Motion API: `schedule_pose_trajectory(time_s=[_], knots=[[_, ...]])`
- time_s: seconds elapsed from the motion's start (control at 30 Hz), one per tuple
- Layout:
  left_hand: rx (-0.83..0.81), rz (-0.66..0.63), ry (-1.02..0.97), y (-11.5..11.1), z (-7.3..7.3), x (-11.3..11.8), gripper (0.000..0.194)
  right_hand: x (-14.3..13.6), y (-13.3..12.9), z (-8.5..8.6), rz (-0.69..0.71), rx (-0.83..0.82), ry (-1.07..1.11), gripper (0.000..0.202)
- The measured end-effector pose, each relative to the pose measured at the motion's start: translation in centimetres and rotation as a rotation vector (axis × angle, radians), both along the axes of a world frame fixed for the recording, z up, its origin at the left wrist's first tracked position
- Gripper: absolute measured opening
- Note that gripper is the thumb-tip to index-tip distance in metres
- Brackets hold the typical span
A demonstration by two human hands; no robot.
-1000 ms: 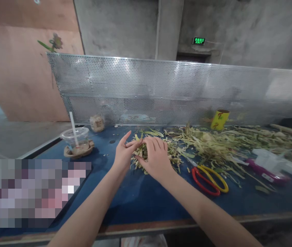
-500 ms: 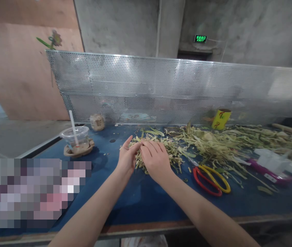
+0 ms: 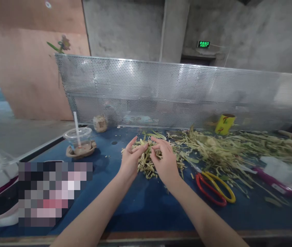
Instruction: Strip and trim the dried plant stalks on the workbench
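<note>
A loose pile of pale green and cream plant pieces [image 3: 148, 168] lies on the blue work surface, partly hidden by both hands. My left hand [image 3: 132, 154] is over the pile's left side, thumb raised and fingers bent in toward a thin greenish plant sprig. Facing it, my right hand [image 3: 165, 157] has its fingers curled, thumb and fingertips close together; whatever is between them is too small to make out. The fingertips of the two hands are a short gap apart. Scissors [image 3: 215, 188] with one red and one yellow handle lie to the right of my right hand.
A heap of long leafy stems [image 3: 213, 147] spreads across the right. Behind it stands a yellow tube [image 3: 225, 124] against a perforated metal screen [image 3: 146, 89]. A lidded plastic cup [image 3: 77, 137] with a straw sits at left in a cardboard holder. A purple-and-white object [image 3: 280, 180] is at right.
My hands have parted slightly, my right hand turning so its thumb and fingertips show. The view has shifted, so the surroundings appear a little to the right and lower.
</note>
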State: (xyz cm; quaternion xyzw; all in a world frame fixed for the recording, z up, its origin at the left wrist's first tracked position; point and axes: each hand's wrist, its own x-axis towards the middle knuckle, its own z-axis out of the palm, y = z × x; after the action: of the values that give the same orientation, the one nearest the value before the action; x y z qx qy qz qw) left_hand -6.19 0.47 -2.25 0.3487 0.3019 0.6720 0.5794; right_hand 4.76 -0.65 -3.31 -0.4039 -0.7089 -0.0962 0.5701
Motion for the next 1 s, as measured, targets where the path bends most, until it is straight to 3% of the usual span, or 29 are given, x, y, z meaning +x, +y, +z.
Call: schedule_pose_trajectory(time_s=[0.17, 0.3, 0.43, 0.67, 0.9, 1.0], knots=[[0.016, -0.002, 0.044, -0.1, -0.1, 0.1, 0.072, 0.2, -0.5, 0.7, -0.029, -0.240, 0.144, 0.007], [0.110, 0.033, 0.151, -0.3, -0.1, 0.0, 0.061, 0.3, -0.8, 1.2, -0.014, -0.318, 0.192, 0.008], [0.195, 0.087, 0.217, -0.4, -0.1, 0.0, 0.061, 0.5, -0.7, 1.5, 0.005, -0.255, 0.218, 0.010], [0.276, 0.103, 0.273, -0.4, -0.7, 0.2, 0.069, 0.7, -0.1, 1.1, -0.092, -0.096, 0.063, 0.014], [0.195, 0.114, 0.178, -0.5, -0.5, 0.6, 0.066, 0.6, -0.4, 0.9, -0.079, -0.008, 0.114, 0.015], [0.182, 0.100, 0.167, -0.3, -0.5, 0.5, 0.061, 0.7, -0.4, 1.0, -0.028, -0.054, 0.147, 0.014]])
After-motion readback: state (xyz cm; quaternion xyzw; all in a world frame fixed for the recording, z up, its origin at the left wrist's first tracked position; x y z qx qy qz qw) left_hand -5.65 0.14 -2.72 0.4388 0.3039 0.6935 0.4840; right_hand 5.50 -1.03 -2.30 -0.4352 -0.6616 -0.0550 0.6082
